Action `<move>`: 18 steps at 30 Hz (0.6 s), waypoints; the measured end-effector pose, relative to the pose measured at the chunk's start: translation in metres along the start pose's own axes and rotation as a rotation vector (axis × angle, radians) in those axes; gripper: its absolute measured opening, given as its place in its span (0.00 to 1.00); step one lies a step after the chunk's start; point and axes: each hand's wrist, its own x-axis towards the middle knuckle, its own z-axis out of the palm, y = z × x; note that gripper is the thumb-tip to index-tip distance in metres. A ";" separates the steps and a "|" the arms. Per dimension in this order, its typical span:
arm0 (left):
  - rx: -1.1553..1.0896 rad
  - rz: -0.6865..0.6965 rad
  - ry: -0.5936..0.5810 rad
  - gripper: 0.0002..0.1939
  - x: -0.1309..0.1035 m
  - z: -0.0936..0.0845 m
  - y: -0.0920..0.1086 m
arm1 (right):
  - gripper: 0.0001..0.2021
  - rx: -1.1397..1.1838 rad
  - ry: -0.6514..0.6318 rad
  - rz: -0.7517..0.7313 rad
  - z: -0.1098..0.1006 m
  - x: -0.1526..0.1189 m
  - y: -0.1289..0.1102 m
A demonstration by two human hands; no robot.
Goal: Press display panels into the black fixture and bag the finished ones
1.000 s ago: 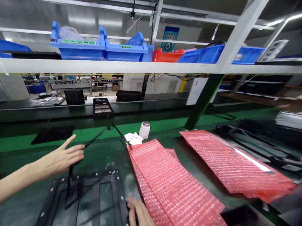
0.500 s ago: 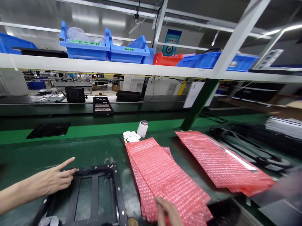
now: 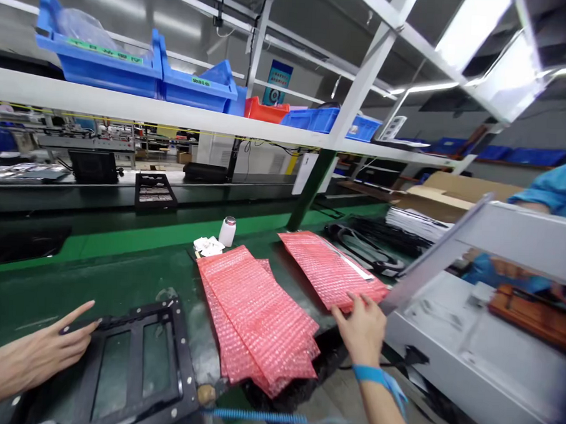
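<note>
A green bench [image 3: 121, 277] seen from a head-worn camera, with a stack of red bubble-wrap bags [image 3: 259, 317] near its middle. Right of the stack and a little farther back lies a separate red bubble-wrap packet [image 3: 316, 260] with a white strip [image 3: 357, 268] on top. The packet's long axis runs slantwise, from its far left end to its near right end. The person's right hand [image 3: 365, 325], with a blue wristband [image 3: 368, 374], is at that near end, its fingers touching the edge; most of the packet extends ahead and leftward of them. They are bent and slightly parted; whether they pinch the edge cannot be told. Left of the stack lies a black frame [image 3: 136, 362] with openings. The left hand [image 3: 54, 355] meets its far left edge, one finger apart from the rest, its grip unclear; across the stack, it is much farther from the packet. Just behind the stack stands a white bottle [image 3: 227, 232].
</note>
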 end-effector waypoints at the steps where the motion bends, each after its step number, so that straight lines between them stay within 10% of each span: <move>1: 0.034 0.000 -0.017 0.22 -0.001 0.001 0.000 | 0.26 -0.021 -0.024 -0.020 0.012 0.007 0.002; 6: 0.036 -0.051 -0.056 0.24 -0.004 -0.004 0.008 | 0.18 -0.041 -0.060 -0.064 0.047 0.024 -0.003; 12: -0.106 -0.220 0.012 0.26 -0.003 -0.030 0.009 | 0.20 0.101 -0.130 -0.164 0.027 0.033 -0.043; 18: -0.206 -0.364 -0.006 0.27 -0.005 -0.037 0.015 | 0.17 0.316 -0.554 -0.542 -0.019 -0.057 -0.130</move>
